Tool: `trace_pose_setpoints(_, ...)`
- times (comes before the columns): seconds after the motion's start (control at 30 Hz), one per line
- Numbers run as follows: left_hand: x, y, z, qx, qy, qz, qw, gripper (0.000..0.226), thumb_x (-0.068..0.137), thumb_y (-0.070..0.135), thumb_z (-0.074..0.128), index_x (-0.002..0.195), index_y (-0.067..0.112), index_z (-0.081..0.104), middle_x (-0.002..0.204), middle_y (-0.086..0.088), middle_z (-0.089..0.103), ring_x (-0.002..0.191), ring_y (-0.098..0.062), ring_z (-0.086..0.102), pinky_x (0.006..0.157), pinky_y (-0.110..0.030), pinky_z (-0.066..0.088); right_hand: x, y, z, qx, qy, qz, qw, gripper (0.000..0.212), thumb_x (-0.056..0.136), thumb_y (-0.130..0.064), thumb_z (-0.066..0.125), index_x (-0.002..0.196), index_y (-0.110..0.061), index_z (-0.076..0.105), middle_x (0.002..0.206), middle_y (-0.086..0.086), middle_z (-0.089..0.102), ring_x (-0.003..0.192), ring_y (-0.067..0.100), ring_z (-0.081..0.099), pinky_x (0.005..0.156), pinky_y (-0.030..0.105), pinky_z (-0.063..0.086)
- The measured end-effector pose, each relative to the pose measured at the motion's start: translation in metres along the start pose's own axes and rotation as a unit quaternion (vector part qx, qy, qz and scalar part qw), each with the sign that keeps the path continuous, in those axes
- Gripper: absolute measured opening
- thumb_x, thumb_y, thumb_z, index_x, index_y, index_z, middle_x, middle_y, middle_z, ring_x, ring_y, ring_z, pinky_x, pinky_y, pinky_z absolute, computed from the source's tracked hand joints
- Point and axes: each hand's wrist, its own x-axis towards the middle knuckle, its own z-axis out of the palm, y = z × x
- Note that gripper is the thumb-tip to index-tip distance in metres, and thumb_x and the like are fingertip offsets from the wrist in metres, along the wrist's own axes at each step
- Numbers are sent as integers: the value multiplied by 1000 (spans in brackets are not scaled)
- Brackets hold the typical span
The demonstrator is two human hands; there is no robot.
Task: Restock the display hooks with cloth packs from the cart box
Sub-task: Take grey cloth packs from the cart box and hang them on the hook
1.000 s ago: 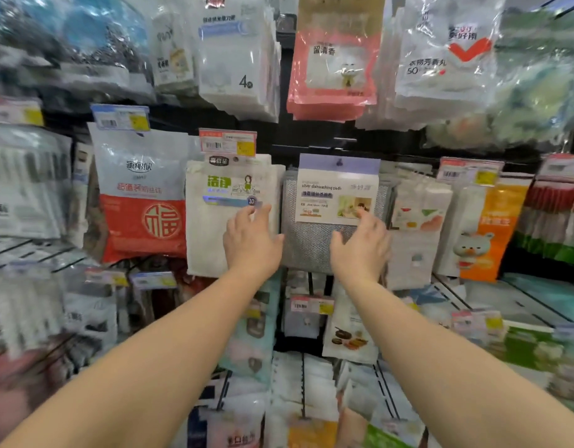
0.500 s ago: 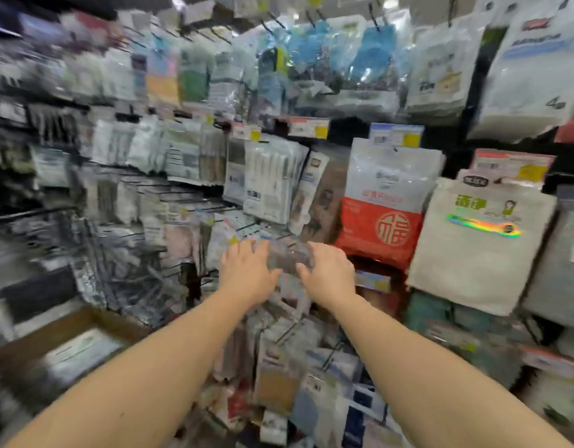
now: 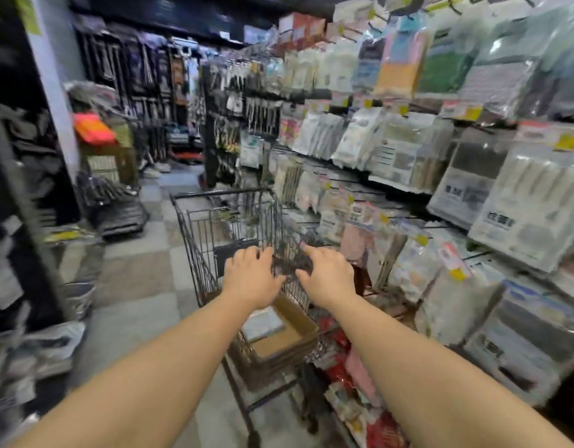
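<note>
My left hand (image 3: 249, 275) and my right hand (image 3: 327, 275) hover side by side above the wire shopping cart (image 3: 221, 221), fingers loosely spread and holding nothing. Below them a brown cardboard box (image 3: 298, 331) sits in the cart's near end. A pale cloth pack (image 3: 262, 323) lies flat inside the box. The display hooks (image 3: 408, 195) with hanging packs fill the wall to the right. The view is blurred by motion.
The aisle floor (image 3: 140, 279) of grey and beige tiles runs along the left of the cart. Dark shelving (image 3: 17, 221) with goods lines the left side. A low black trolley (image 3: 120, 215) stands farther up the aisle. Red and pink packs (image 3: 353, 367) hang low by the cart.
The view has swung left from the hanging packs to the cart in the aisle. Both hands came off the display and now hang over the cart, still empty.
</note>
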Motion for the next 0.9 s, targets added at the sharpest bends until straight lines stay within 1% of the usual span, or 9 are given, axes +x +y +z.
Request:
trace_pose_setpoints(0.1,21,-31,21,1,-11,-24,1000,75,85,64,44,148,27,25,150,-6,33,136,-29,28,110,-46,25,35,-14,38,6,-24,-16,1000,60,90,-50,51,143,-28,36,146,1,44,134,27,36,107,45,33)
trace_pose_setpoints(0.17,38,-47,34,1,-11,-34,999,75,86,63,45,148,27,25,149,-6,34,136,-28,28,111,-45,24,54,-18,60,20,-41,-18,999,60,90,-49,50,144,-28,35,146,1,43,135,26,34,109,44,29)
trace_pose_setpoints(0.3,100,-67,67,10,-16,-67,998,74,86,62,46,148,28,25,150,-6,34,137,-28,27,111,-46,22,121,-11,110,35,-70,-25,997,61,91,-48,50,146,-27,33,149,2,41,138,26,32,111,43,26)
trace_pose_setpoints(0.4,141,-71,95,2,-40,-93,995,73,86,62,46,148,29,24,152,-5,32,139,-27,25,112,-47,21,171,1,138,45,-116,-12,992,62,91,-49,50,147,-28,31,150,2,39,138,26,32,111,44,26)
trace_pose_setpoints(0.5,182,-74,125,-6,-54,-119,991,73,87,61,47,148,29,24,151,-5,32,140,-26,25,112,-47,20,222,16,164,47,-136,-9,990,61,91,-49,50,146,-29,32,148,2,41,136,27,35,110,45,29)
trace_pose_setpoints(0.57,202,-79,144,-16,-80,-132,988,73,87,59,49,148,28,24,151,-5,32,139,-27,25,113,-47,22,248,26,182,48,-156,-3,987,61,91,-49,51,145,-27,33,146,3,44,133,28,38,108,44,32)
trace_pose_setpoints(0.67,224,-91,175,-23,-108,-143,983,72,86,58,51,147,28,27,148,-6,37,136,-27,29,110,-46,26,273,35,214,46,-211,6,976,60,91,-48,51,144,-27,33,144,5,46,131,29,40,106,44,35)
trace_pose_setpoints(0.77,251,-110,209,-34,-139,-156,977,71,85,58,51,146,29,28,146,-6,39,135,-28,33,109,-45,28,299,42,248,47,-240,19,969,58,91,-46,51,143,-27,35,140,5,48,128,30,42,104,44,36)
trace_pose_setpoints(0.9,276,-137,264,-40,-233,-165,958,73,85,60,47,147,26,26,146,-10,39,132,-31,35,107,-44,31,327,52,288,34,-280,67,957,54,90,-46,53,138,-26,41,135,6,52,124,30,46,101,42,39)
